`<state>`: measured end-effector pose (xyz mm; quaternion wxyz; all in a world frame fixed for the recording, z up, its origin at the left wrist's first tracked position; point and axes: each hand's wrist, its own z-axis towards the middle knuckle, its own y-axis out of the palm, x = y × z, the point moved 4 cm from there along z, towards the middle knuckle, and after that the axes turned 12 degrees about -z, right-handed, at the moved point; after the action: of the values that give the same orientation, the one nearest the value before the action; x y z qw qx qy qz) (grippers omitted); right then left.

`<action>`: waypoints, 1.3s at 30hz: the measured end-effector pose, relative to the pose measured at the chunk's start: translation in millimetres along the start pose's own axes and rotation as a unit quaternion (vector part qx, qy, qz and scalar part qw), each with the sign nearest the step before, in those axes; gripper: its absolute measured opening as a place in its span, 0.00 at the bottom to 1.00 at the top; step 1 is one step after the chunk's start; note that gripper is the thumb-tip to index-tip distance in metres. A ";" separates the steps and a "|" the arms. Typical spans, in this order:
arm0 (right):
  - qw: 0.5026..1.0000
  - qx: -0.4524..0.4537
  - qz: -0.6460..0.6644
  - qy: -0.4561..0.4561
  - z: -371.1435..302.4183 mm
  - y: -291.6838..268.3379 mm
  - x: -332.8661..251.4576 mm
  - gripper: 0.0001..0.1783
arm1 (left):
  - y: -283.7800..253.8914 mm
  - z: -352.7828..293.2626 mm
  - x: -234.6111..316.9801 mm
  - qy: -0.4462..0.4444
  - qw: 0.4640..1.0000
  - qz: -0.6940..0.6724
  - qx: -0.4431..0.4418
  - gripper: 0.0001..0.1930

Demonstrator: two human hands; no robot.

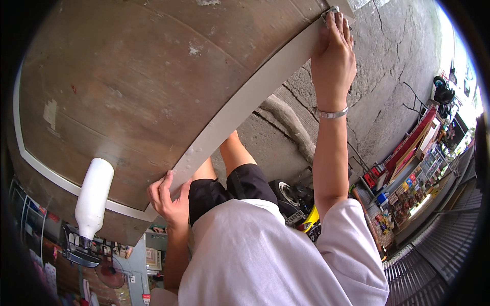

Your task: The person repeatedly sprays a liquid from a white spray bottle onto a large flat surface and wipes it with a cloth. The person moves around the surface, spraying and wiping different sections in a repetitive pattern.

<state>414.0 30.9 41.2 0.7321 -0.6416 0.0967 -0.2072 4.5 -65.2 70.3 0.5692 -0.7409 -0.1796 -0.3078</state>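
A brown tabletop [153, 86] with a white edge band [245, 99] fills the upper left. My left hand [167, 198] grips that band near the lower corner, fingers curled over the top. My right hand [334, 51], a silver bracelet on its wrist, reaches far along the same edge. Its fingers lie over a small grey cloth-like thing [329, 11] at the far corner; most of that thing is hidden. A white spray bottle [95, 196] with a black trigger head [79, 251] stands on the tabletop near my left hand. My white shirt and black shorts show below.
Cracked concrete floor [388, 61] lies beyond the table edge. A black and yellow object [298, 204] sits by my legs. A stall with colourful goods [408, 194] is at the right, a metal grille [439, 255] at lower right, and shelves [35, 224] at lower left.
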 end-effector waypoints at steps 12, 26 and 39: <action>0.999 0.015 0.021 -0.040 -7.8 -9.8 -6.1 0.21 | -1.0 -0.4 0.3 -0.006 1.000 0.006 -0.002 0.26; 0.997 -0.022 0.009 -0.077 -32.1 -12.2 -4.1 0.23 | -0.8 -0.9 -1.0 0.006 1.000 0.008 -0.005 0.27; 0.996 0.055 0.053 -0.046 14.3 1.4 11.6 0.25 | -0.5 -3.1 -3.6 -0.011 1.000 0.006 0.002 0.28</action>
<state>430.5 39.0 43.6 0.7797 -0.6034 0.0853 -0.1438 0.7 -67.7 68.8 0.5704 -0.7442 -0.1826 -0.2958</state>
